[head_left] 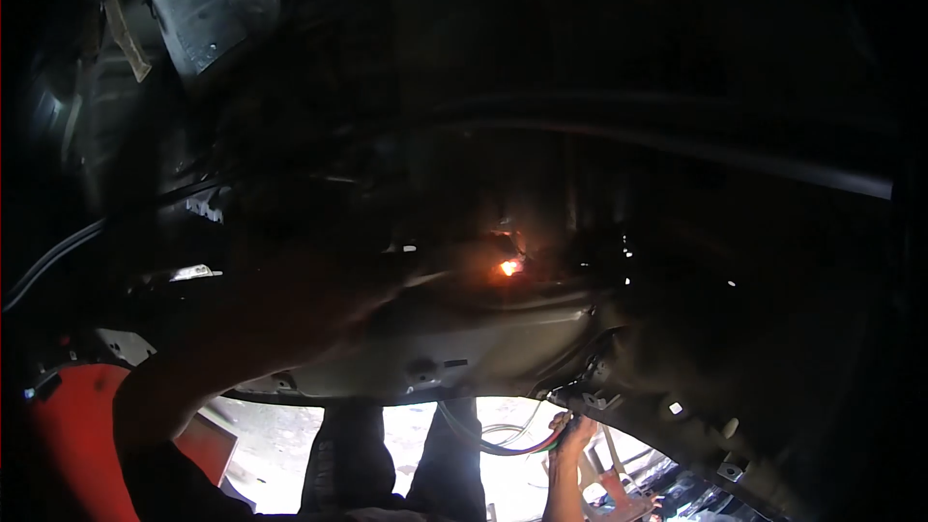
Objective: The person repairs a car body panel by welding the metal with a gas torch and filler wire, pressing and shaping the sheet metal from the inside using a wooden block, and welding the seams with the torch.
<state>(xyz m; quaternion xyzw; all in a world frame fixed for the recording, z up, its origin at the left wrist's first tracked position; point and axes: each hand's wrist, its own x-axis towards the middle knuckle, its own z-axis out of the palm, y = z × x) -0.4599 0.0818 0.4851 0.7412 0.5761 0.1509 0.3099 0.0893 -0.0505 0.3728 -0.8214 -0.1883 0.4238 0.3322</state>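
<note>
My left arm (222, 362) reaches from the lower left into the dark space under a metal panel (474, 338); its hand is lost in shadow, so its fingers and anything in them cannot be made out. An orange-white glow (510, 267) burns on the metal near the middle. Low in the view, my right hand (575, 432) is closed around thin red and green hoses (527, 449) beside the panel's lower edge. Whatever else lies within that grip is too small to tell.
A red surface (82, 435) stands at the lower left. Two dark trouser legs (353, 454) show against bright ground. A dark cable (72, 244) curves along the left, a pale panel (208, 5) is at the upper left, and a long bar (773, 162) crosses the right side.
</note>
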